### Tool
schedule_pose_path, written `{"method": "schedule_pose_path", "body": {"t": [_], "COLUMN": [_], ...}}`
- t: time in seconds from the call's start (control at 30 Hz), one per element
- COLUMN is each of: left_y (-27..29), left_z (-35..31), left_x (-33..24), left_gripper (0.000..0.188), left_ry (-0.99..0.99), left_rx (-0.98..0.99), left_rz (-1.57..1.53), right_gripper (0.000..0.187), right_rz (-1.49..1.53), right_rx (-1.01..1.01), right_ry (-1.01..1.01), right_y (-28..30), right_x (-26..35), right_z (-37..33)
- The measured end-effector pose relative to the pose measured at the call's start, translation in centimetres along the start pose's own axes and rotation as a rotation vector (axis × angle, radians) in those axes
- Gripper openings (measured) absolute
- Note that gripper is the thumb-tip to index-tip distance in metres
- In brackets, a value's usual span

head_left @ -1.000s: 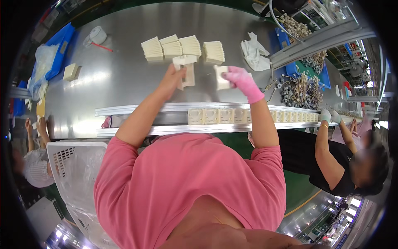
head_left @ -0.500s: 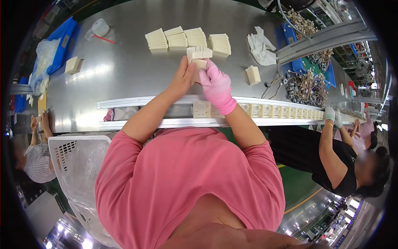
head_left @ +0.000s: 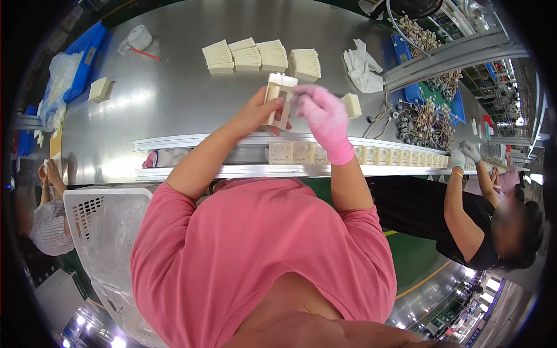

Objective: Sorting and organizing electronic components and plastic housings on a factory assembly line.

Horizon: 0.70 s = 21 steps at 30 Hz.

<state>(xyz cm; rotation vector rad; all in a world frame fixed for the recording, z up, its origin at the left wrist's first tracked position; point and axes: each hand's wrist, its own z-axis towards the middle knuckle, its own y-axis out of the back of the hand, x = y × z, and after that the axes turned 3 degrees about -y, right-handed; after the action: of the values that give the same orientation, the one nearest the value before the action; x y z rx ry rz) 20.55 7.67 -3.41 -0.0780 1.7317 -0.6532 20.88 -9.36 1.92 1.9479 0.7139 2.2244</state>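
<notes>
My bare left hand [head_left: 256, 115] grips a cream plastic housing [head_left: 281, 103] with a rectangular opening, held tilted above the metal table. Just to its right is my right hand [head_left: 322, 111], in a pink glove. Motion smears its fingers near the housing's upper right edge, and whether they touch it or hold anything is unclear. Beyond the hands lie several fanned stacks of thin cream plastic pieces [head_left: 246, 57]. A smaller cream stack [head_left: 351, 106] sits right of my gloved hand.
Nearer me, a rail track [head_left: 203, 140] carries a row of cream boxes [head_left: 371, 154]. A white glove [head_left: 362, 68] and bundled wires [head_left: 428, 120] lie at right, a tape roll [head_left: 139, 38] at far left. A white basket [head_left: 87, 243] stands at left. Co-workers' hands [head_left: 464, 154] work along the line.
The housing has turned, so its opening now shows. My right hand has moved right, away from the piece it pressed, while my left hand keeps its grip. The row of boxes has shifted slightly left.
</notes>
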Motion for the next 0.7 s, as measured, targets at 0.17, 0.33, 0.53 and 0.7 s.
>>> {"method": "schedule_pose_path", "body": {"t": [0.17, 0.33, 0.53, 0.7], "left_y": [1.1, 2.8, 3.2, 1.0], "left_z": [-1.3, -3.9, -6.7, -8.4], "left_x": [-4.4, -4.1, -4.0, -1.9], "left_gripper": [0.035, 0.03, 0.029, 0.035], "left_ry": [0.484, -0.02, 0.404, 0.172], "left_rx": [0.458, 0.444, 0.128, 0.071], "left_rz": [0.079, 0.703, 0.797, 0.95], "right_gripper": [0.029, 0.016, 0.02, 0.024], "right_rz": [-0.353, -0.113, -0.729, -0.643], "right_rx": [-0.151, 0.659, 0.5, 0.504], "right_ry": [0.674, 0.045, 0.332, 0.11], "right_y": [-0.2, -2.8, -6.0, -3.6], "right_x": [2.6, 4.2, 0.6, -0.3], "right_z": [0.8, -0.5, -0.9, -1.1]}}
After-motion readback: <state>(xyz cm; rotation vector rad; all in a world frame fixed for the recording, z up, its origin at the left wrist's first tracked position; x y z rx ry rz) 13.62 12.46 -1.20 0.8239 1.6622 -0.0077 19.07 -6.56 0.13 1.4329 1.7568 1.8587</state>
